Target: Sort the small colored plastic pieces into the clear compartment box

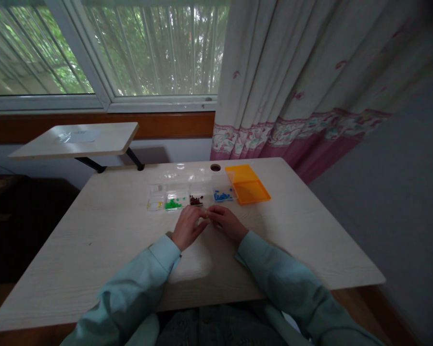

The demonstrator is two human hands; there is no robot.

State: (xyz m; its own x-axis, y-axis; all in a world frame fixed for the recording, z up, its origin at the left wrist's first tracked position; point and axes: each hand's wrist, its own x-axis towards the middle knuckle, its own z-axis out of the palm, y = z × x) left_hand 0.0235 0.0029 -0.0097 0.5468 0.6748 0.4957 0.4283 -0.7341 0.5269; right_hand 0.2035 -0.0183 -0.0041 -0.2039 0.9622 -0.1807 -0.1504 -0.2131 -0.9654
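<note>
Some green bits [172, 204] and blue bits [222, 196] sat in clear boxes [184, 203]. The left hand [188, 227] and right hand [230, 223] pinched a tiny yellow thing [206, 215] together, fingertips close.

The pieces [172, 204] are green, blue, yellow and probably dark brown, the box [253, 192] orange, the curtain [267, 86] floral-bordered above pink.

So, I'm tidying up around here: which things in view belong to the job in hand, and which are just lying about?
Seemingly in use:
left hand, right hand and the small piece between them
yellow, green, brown and blue pieces in clear boxes
orange box beside them, perhaps

Apparently just there:
pale sheet on the raised shelf
curtain
</note>
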